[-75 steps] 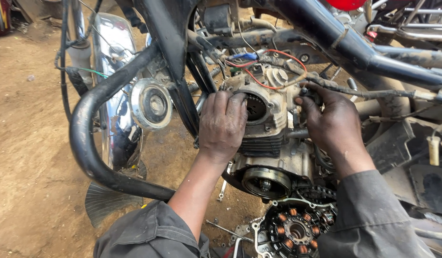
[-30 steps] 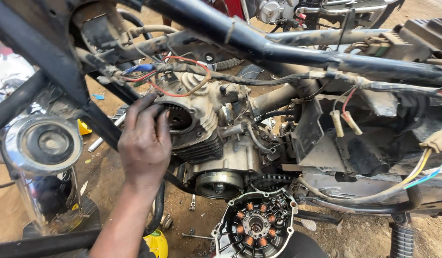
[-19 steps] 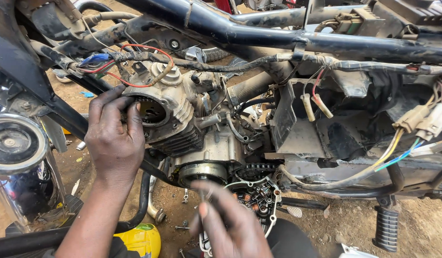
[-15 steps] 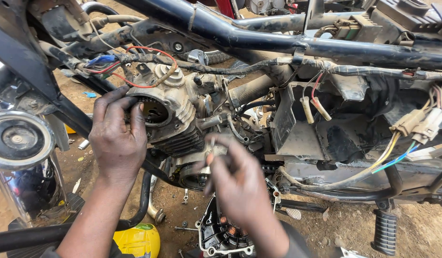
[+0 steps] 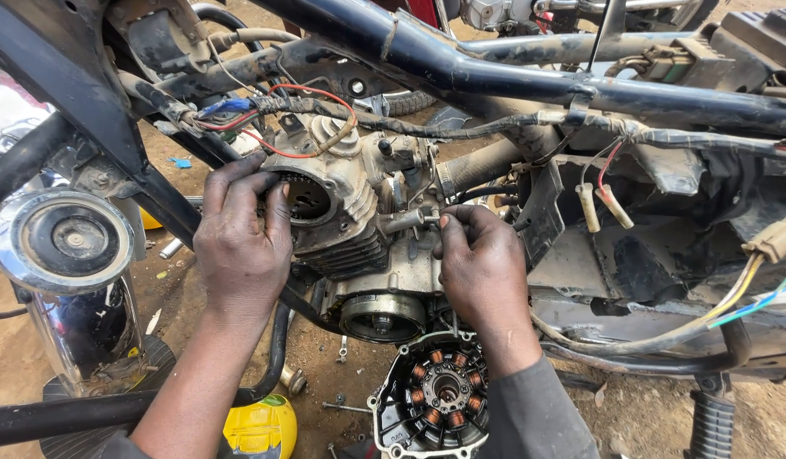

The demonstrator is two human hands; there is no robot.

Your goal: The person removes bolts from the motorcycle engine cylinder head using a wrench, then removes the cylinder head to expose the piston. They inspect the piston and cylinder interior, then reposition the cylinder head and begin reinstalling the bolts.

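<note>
A grimy motorcycle engine [image 5: 367, 229] hangs in a dark tube frame [image 5: 495, 72]. My left hand [image 5: 240, 242] presses against the open round port of the cylinder head [image 5: 312, 200], fingers spread over its rim. My right hand [image 5: 482, 268] is at the engine's right side, thumb and fingers pinched on a small bolt [image 5: 431, 218] at the end of a short metal stub. Below the engine a stator cover with copper coils [image 5: 439, 395] hangs loose. Red and blue wires [image 5: 299, 119] run over the engine top.
A chrome horn and fork leg [image 5: 70, 246] stand at the left. A yellow container [image 5: 261, 425] lies on the dirt ground. Loose bolts and a tool [image 5: 346, 406] lie under the engine. Dangling connectors and coloured wires [image 5: 767, 272] hang at the right, near a footpeg [image 5: 712, 421].
My right hand came up from below the frame and now grips the small bolt on the engine's right side. My left hand stayed on the cylinder head. The view shifted.
</note>
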